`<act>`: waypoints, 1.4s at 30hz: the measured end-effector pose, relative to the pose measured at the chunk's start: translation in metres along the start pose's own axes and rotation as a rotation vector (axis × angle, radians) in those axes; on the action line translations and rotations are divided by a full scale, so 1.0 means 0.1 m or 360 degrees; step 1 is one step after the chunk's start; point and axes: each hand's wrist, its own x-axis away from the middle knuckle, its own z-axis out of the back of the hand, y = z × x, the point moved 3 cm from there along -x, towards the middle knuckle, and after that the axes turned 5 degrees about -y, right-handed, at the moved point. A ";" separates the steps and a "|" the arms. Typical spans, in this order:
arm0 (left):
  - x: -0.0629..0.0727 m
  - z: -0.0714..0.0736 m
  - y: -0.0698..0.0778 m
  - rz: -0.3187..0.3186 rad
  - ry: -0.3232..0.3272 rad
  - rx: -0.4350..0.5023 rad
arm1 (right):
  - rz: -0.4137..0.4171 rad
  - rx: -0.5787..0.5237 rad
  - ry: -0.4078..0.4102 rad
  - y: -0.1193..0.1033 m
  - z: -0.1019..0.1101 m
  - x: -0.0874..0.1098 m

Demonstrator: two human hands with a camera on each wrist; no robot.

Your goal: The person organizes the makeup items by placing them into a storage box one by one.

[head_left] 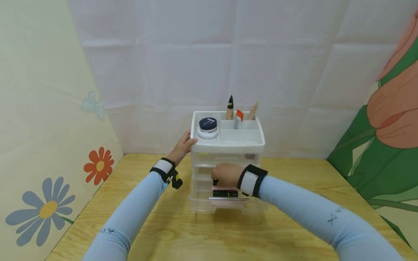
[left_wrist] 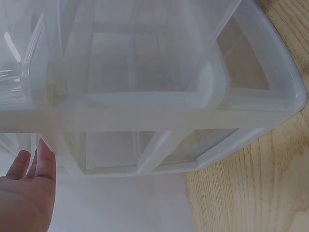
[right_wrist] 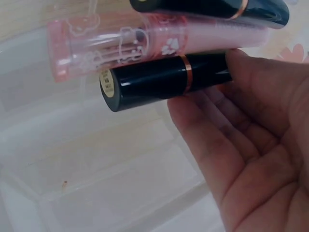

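Note:
A clear plastic drawer unit with a white top tray (head_left: 228, 148) stands on the table. My left hand (head_left: 184, 147) touches its upper left side, thumb at the tray rim; in the left wrist view the fingers (left_wrist: 44, 162) lie fairly straight against the frame. In front of the drawers, my right hand (head_left: 228, 174) pinches a black lipstick (right_wrist: 145, 82) with a copper band and a round end label. Beside that lipstick lie a pink clear-capped tube (right_wrist: 120, 43) and another black lipstick (right_wrist: 212, 7). The low drawer (head_left: 202, 204) juts forward beneath the hand, with a slim silver stick (head_left: 225, 198) across it.
In the tray sit a dark-lidded round compact (head_left: 208, 124), a black-tipped beige tube (head_left: 230, 108), an orange-ended tube (head_left: 239, 117) and a beige tube (head_left: 253, 111). The wooden table (head_left: 196, 239) meets a white cloth backdrop (head_left: 156, 90), with flowered panels on both sides.

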 end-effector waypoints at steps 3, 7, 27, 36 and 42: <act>0.00 -0.01 0.01 0.0003 0.0000 0.0003 | -0.0038 -0.0022 -0.0034 0.02 0.02 0.03; -0.01 -0.01 0.00 -0.0005 0.0002 0.0010 | -0.0138 -0.0082 -0.0070 0.03 0.09 0.12; 0.00 0.00 0.02 -0.0009 -0.0024 0.0008 | -0.0061 0.0187 0.0803 -0.36 0.18 1.12; -0.02 0.00 0.01 -0.0032 -0.0015 0.0017 | 0.0039 0.0289 0.1239 -0.57 -0.21 1.21; -0.02 0.00 -0.01 -0.0034 -0.0003 0.0035 | -0.0037 0.0255 0.1219 -0.62 -0.42 1.17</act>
